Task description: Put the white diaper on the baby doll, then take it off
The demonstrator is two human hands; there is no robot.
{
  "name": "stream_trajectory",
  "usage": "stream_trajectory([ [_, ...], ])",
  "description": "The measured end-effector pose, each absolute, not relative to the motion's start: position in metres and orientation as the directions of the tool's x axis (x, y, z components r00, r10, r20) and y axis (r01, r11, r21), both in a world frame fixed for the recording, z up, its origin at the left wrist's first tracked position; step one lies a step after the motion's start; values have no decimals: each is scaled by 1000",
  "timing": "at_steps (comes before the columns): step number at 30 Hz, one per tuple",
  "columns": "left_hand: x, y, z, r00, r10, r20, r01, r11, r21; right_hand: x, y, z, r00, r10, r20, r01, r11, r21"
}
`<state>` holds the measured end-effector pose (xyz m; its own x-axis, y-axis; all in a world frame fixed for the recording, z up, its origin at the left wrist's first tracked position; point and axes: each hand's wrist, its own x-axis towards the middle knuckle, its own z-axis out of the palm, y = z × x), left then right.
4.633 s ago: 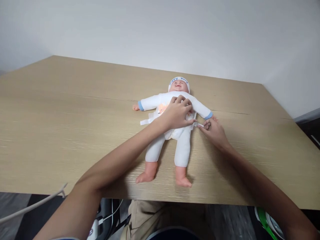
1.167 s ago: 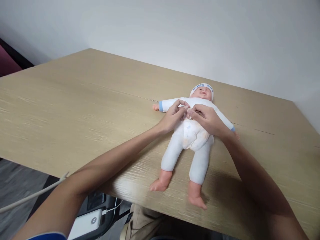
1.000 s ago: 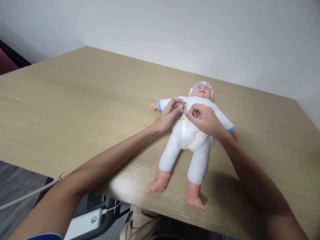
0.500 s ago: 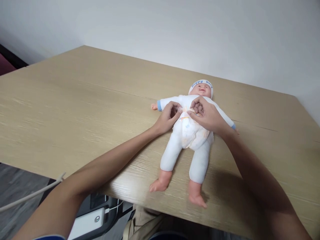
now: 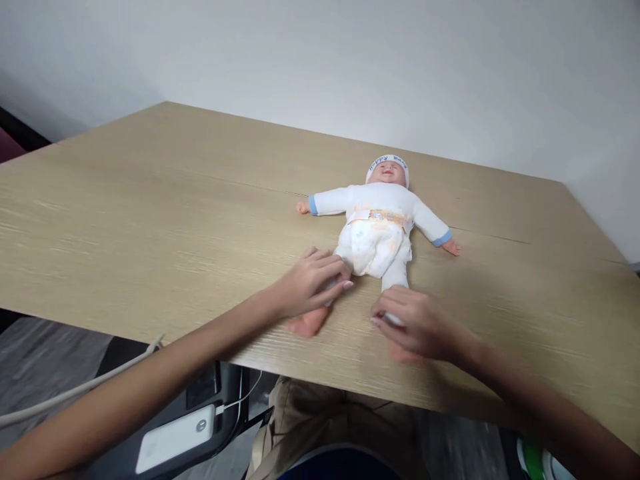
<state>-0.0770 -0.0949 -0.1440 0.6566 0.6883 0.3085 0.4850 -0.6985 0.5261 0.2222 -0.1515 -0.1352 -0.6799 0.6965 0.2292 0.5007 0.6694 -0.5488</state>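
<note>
The doll (image 5: pixel 377 197) is being supported on its back by the wooden table (image 5: pixel 175 200), right of centre in the frame, its head being pointed toward the top and its feet toward the bottom edge. The white diaper (image 5: pixel 373 243) is being worn around its hips, and the orange-printed waistband (image 5: pixel 387 216) is being displayed across the belly, higher in the frame than both hands.

The left-hand leg (image 5: pixel 343 252) in the frame is being partly covered by the left hand (image 5: pixel 317 280), just below the centre; its foot (image 5: pixel 306 325) is being shown under the palm. The right-hand leg (image 5: pixel 395 273) is being overlapped by the right hand (image 5: pixel 415 320), lower and further right, with the fingers being curled and a patch of white being seen between them and the thumb. Whether either leg is being gripped or only touched cannot be told, the right hand in particular being blurred. The doll's head, arms and trunk are being shown well clear of both hands.

At the lower left, a white device (image 5: pixel 175 437) is being seen beyond the table's edge, with a thin cable being plugged into it.
</note>
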Motion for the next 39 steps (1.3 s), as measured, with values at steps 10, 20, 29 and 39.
stream_trajectory([
  [10,-44,-80,-153,462,856,231,668,-508,544,201,-141,-152,-285,913,291,802,394,-449],
  [20,-44,-89,-149,501,793,346,553,-601,577,199,-147,-163,-259,904,341,768,407,-494],
  [29,-43,-83,-153,468,830,304,507,-534,676,200,-145,-155,-223,959,174,769,283,-574],
  [39,-43,-87,-159,321,916,241,265,-331,906,202,-141,-161,-27,978,206,667,171,-725],
])
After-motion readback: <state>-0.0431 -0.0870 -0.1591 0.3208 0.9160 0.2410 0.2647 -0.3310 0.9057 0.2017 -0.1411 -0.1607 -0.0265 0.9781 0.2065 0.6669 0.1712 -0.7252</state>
